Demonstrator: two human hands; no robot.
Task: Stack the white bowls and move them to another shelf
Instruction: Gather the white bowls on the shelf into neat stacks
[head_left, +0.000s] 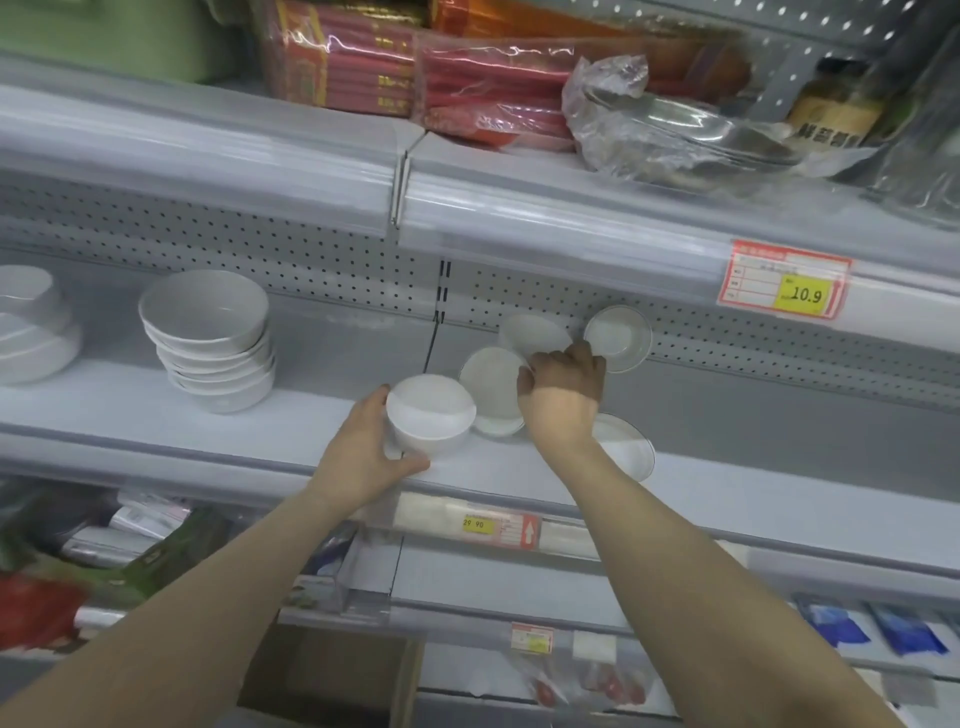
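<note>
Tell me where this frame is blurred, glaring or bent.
Head view: wide-angle lens bows the shelf rails; glare streaks the plastic-wrapped red packs; goods at lower left are smeared; sharpest at centre, where the left hand grips a small white bowl and the right hand holds a tilted white bowl; lighting even, shadows soft.

Pretty clearly a shop, the housewares aisle kind. There's pale grey metal shelving with a perforated back panel in tiers, and the shelf edges carry price tags: a red-and-white paper label with a yellow 10.9 sticker at 2 o'clock, and a smaller label reading 29 90 at 6 o'clock. Plastic-wrapped packs of red sticks sit at 12 o'clock, and a stack of matching white round bowls at 9 o'clock.
</note>
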